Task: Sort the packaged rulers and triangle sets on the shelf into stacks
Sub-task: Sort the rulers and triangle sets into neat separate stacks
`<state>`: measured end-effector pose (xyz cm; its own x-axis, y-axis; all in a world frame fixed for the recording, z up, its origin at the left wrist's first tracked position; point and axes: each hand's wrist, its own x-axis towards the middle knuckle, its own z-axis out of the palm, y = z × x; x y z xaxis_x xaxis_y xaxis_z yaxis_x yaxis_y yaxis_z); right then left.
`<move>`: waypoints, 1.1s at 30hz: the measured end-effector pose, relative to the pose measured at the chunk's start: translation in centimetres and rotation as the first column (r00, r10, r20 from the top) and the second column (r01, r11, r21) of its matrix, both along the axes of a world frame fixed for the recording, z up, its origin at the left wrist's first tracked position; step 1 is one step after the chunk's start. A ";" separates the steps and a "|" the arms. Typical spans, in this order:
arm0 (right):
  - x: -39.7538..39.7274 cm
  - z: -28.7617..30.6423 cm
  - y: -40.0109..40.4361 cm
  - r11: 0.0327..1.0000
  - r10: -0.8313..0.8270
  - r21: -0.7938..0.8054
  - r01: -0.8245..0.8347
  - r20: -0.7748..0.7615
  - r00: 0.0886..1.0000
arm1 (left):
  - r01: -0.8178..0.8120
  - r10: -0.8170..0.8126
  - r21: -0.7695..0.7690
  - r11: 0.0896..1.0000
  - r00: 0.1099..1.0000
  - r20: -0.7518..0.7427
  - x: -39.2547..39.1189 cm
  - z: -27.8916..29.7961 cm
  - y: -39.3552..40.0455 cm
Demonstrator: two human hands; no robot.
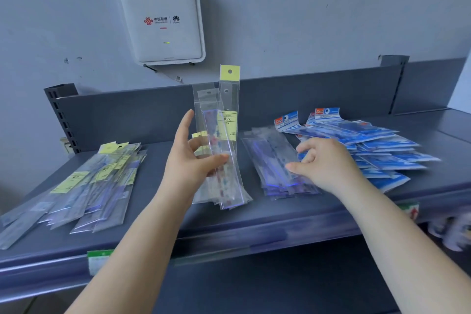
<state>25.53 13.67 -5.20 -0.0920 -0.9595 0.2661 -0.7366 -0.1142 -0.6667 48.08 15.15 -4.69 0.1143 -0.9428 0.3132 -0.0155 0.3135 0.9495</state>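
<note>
I am holding a small bundle of ruler packets [224, 140] upright in my left hand [190, 160], thumb across the front and fingers behind, their bottom ends resting on the shelf [158, 222] near the middle of its front edge; standing them on end like this looks like a way of squaring the bundle before laying it down as a stack. One packet with a yellow header is sticking up above the rest, so the bundle is not yet even. My right hand [328, 163] is hovering half open, fingers spread and curled, gripping nothing that I can see, over the seam between the clear packets [270, 160] lying just right of the middle and the blue packets [382, 145], probably the triangle sets, fanned out toward the right end. It seems to be reaching for the next item to sort. The yellow-labelled rulers [96, 181] are lying loosely fanned at the left end, still needing tidying, I judge.
</note>
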 end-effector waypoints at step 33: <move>14.0 0.7 1.8 0.877 0.382 -0.042 -0.478 0.663 0.643 | -0.130 0.130 0.011 0.991 0.988 -0.078 6.7 -0.1 2.2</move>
<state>39.51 15.48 -4.50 0.2402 -0.9542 0.1780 -0.0204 -0.1883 -0.9819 54.76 17.36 -4.77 0.2603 -0.9200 0.2929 0.0192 0.3082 0.9511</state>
